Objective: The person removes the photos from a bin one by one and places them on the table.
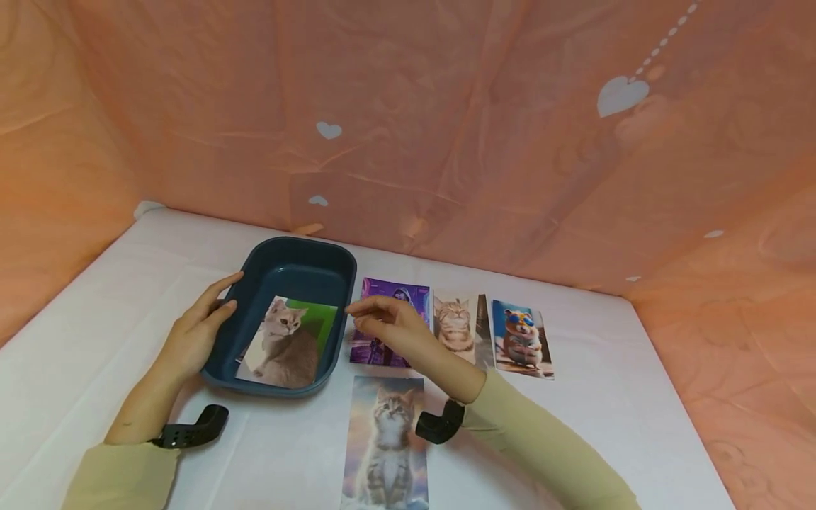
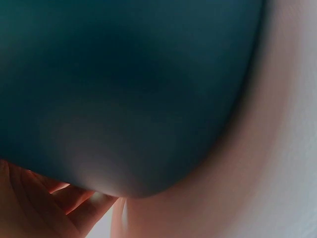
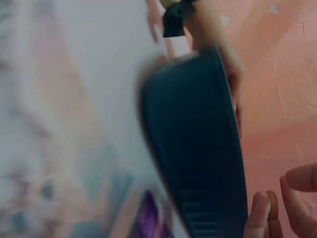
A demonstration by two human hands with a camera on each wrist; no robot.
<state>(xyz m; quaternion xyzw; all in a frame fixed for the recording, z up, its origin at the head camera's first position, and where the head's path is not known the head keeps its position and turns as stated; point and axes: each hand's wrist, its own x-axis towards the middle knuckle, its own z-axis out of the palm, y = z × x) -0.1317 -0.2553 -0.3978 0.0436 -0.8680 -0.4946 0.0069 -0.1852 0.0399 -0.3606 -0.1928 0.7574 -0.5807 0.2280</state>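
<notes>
A dark blue tray (image 1: 299, 278) sits on the white surface. Inside it lies a photo of a grey cat (image 1: 290, 347) against green, the edge of another card peeking out beneath. My left hand (image 1: 194, 333) holds the tray's left side, thumb at the rim; in the left wrist view its fingers (image 2: 91, 210) meet the tray wall. Just beside the right rim is my right hand (image 1: 398, 329), fingers loosely bent and holding nothing. Partly behind that hand is a purple picture of a hooded figure (image 1: 376, 350). A fluffy kitten picture (image 1: 387, 446) lies in front.
To the right are a picture of an orange cat (image 1: 454, 322), partly covering a darker card (image 1: 483, 340), and one of a hamster in sunglasses (image 1: 523, 340). An orange cloth with white hearts (image 1: 408, 142) rises behind the white table covering (image 1: 593, 397).
</notes>
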